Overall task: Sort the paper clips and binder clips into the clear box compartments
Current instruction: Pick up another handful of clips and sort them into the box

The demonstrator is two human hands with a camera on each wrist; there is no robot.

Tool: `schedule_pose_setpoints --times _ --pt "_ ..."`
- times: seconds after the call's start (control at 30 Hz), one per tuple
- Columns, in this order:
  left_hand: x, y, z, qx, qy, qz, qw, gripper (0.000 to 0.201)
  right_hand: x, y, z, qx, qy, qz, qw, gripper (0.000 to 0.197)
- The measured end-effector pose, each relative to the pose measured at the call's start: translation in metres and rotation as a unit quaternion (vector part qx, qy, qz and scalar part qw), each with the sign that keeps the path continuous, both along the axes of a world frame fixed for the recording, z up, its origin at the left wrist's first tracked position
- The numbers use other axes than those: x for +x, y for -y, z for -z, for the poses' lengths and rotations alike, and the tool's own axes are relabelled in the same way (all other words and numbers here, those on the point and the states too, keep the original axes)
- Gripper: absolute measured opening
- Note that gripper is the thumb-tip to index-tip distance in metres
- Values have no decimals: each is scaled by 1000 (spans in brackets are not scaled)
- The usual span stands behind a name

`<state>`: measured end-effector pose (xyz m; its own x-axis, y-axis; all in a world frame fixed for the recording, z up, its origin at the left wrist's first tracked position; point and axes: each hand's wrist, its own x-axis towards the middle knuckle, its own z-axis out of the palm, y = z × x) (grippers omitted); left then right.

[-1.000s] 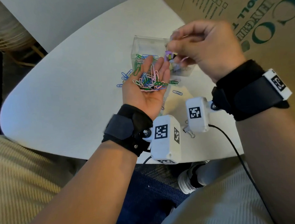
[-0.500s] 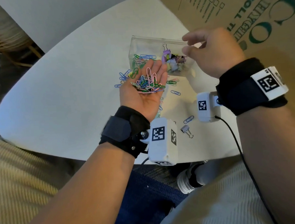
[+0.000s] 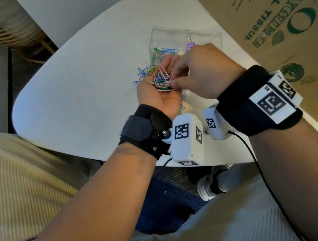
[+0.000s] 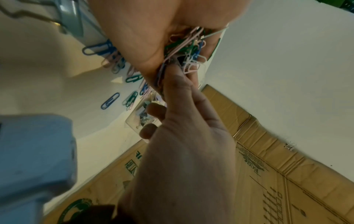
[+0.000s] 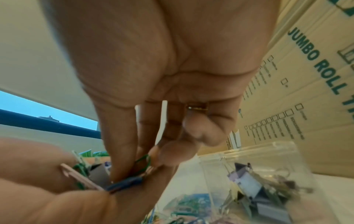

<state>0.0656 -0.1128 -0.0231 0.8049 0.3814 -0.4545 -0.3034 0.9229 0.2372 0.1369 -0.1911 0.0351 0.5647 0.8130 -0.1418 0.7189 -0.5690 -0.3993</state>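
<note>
My left hand (image 3: 159, 100) lies palm up above the table and cups a pile of coloured paper clips (image 3: 161, 78). My right hand (image 3: 173, 81) reaches into that pile from the right. Its thumb and forefinger pinch a green paper clip (image 5: 142, 160). A dark binder clip (image 3: 166, 87) lies in the pile right beside the thumb. Behind the hands stands the clear box (image 3: 185, 32). Its left compartment holds paper clips (image 3: 167, 51); its right one holds binder clips (image 5: 247, 180), among them a purple one (image 3: 190, 44).
Loose paper clips (image 3: 143, 71) lie on the white table (image 3: 80, 87) left of the box and under my hands. A grey binder clip (image 4: 70, 19) lies on the table near my wrists. A large cardboard box (image 3: 278, 33) walls off the right side.
My right hand let a purple binder clip go into the box's right compartment, then came back down into the pile on my left palm. The left hand has barely moved.
</note>
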Motion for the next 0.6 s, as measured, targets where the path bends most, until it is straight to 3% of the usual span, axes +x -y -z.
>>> schedule_pose_setpoints --times 0.23,0.47,0.6 --pt "2 -2 2 -9 -9 -17 1000 32 2 2 -2 84 -46 10 995 20" --pt "1 0 -2 -3 -25 7 1000 33 -6 -2 2 19 -12 -47 999 17" --pt "0 -2 0 -13 -11 1 1000 33 1 -1 2 82 -72 -17 994 13"
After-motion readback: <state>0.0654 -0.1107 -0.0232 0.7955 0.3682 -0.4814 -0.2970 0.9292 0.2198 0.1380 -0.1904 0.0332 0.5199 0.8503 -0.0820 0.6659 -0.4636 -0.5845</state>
